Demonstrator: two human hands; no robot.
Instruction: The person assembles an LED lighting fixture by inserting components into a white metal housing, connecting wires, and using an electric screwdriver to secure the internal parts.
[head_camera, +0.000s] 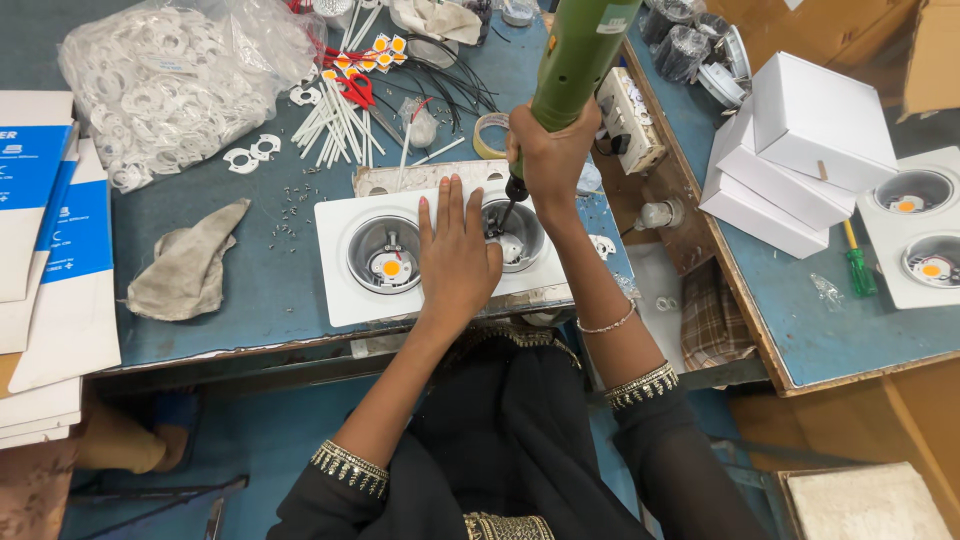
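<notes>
The blue-topped table (260, 300) fills most of the view, with a second blue table (800, 330) set at an angle to the right. At the far left of the main table lies a big clear bag of white plastic rings (170, 80), and flat blue-and-white cartons (45, 220) are stacked along the left edge. On the right table stand plain white boxes (800, 150), beside another white twin-light fixture (915, 225).

In the middle of the main table, near its front edge, lies the white twin downlight panel (345, 290), with two round metal cups; the left cup (385, 255) shows an orange-centred chip. The left hand (455, 255) lies flat on the panel between the cups, fingers straight and close together, pressing it down. The right hand (548, 155) is wrapped in a fist round a green electric screwdriver (575, 55), held nearly upright, its bit down inside the right cup (515, 238).

A grey rag (190, 265) lies left of the panel. Behind it are white sticks (340, 125), red-handled scissors (355, 90), a tape roll (490, 135) and scattered small screws (290, 205).
</notes>
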